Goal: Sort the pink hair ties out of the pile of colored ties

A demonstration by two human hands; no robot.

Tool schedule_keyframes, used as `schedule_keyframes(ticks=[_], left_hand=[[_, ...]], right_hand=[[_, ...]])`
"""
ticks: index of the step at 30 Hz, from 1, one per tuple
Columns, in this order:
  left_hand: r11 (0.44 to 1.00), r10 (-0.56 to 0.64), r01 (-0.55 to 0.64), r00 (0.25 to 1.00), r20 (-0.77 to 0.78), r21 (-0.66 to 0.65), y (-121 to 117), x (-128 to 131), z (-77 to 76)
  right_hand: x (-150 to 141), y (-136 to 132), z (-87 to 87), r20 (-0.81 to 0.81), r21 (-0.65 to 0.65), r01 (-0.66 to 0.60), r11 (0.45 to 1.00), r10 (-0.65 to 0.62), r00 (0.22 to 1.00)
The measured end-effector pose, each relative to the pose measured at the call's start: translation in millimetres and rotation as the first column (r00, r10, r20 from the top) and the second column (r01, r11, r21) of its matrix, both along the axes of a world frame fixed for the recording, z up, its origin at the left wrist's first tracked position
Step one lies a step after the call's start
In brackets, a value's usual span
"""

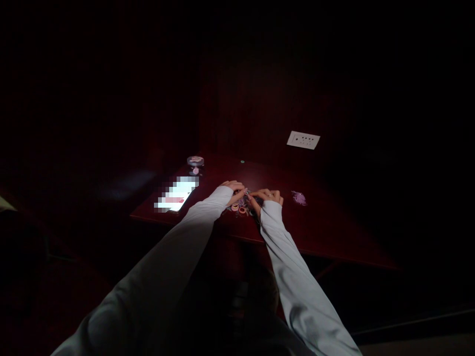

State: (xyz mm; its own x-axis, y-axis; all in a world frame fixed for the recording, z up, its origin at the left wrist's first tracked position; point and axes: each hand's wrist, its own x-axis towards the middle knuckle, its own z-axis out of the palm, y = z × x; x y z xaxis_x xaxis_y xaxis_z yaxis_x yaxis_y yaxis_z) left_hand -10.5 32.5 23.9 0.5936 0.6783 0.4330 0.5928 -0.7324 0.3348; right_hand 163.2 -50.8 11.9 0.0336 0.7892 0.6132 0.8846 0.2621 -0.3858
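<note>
A pile of small coloured rings that look like hair ties (242, 210) lies on the dark red table (308, 232), under and between my hands. Over its left side, my left hand (235, 190) has its fingers closed in a pinch. From the other side my right hand (266, 197) reaches in, thumb and forefinger pinched near the left fingertips. Whatever sits between the fingers is too small and dim to make out. Part of the pile is hidden by both hands. Off to the right lies a separate small heap of purple bands (299, 198).
A lit phone (178, 193), its screen blurred out, lies on the table's left. Behind it stands a round lidded jar (195, 165). One small green ring (242, 161) lies near the back. A white socket plate (303, 140) is on the wall. The surroundings are very dark.
</note>
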Motion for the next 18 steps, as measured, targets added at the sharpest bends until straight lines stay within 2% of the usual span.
schedule_keyframes(ticks=[4,7,10,13,16,18], left_hand=[[1.0,0.007,-0.007,1.0,0.028,-0.018,-3.4,-0.2,1.5],[0.997,0.072,-0.07,0.995,0.075,-0.024,-7.8,-1.3,3.9],[0.997,0.077,-0.075,0.993,0.084,-0.033,-10.9,-3.8,6.3],[0.997,0.074,-0.072,0.991,0.115,-0.026,-12.7,-6.6,7.8],[0.998,0.064,-0.061,0.991,0.12,-0.033,-14.5,-8.7,10.0],[0.998,0.062,-0.058,0.992,0.112,-0.038,-15.8,-9.3,12.5]], right_hand=[[14.1,4.4,1.6,0.034,0.031,0.02,0.999,-0.021,0.999],[42.9,9.5,6.5,0.038,0.044,0.145,0.989,-0.146,0.989],[77.9,15.6,9.5,0.052,0.035,0.261,0.965,-0.262,0.964],[100.8,19.7,8.8,0.131,0.006,0.259,0.966,-0.257,0.957],[102.6,21.7,7.7,0.183,-0.025,0.228,0.973,-0.219,0.958],[92.7,22.6,7.7,0.142,0.001,0.247,0.969,-0.245,0.959]])
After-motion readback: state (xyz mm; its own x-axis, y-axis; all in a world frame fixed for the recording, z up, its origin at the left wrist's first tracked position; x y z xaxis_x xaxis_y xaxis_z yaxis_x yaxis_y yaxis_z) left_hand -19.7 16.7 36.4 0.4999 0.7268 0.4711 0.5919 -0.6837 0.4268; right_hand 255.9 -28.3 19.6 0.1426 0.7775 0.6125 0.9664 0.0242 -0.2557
